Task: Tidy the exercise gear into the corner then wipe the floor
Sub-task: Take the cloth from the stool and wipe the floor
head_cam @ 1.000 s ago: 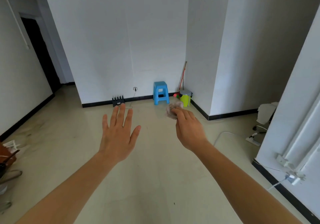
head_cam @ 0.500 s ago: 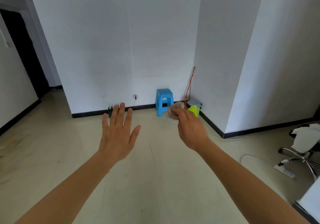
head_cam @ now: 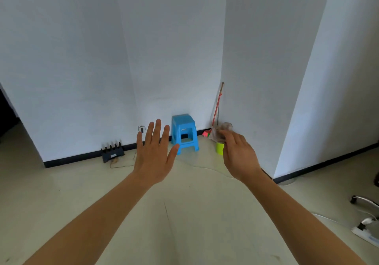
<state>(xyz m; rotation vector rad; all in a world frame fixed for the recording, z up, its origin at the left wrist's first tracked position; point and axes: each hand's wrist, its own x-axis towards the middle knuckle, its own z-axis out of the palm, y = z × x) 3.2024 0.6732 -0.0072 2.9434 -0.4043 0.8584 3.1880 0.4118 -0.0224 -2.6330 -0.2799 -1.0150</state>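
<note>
No text, label, brand, number or sign can be read anywhere.

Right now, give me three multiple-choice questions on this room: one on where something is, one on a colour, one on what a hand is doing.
1. Where is the broom?
A. Leaning in the wall corner, right of the stool
B. Lying flat mid-floor
C. Propped in the left doorway

2. What colour is the stool?
A. Red
B. Blue
C. Black

3. What is the right hand doing?
A. Spread open, empty
B. Holding a crumpled wad
C. Resting on the stool

Answers:
1 A: its handle stands against the corner, beyond the stool.
2 B: the plastic is bright blue.
3 B: the fingers curl round the wad, held in the air.
</note>
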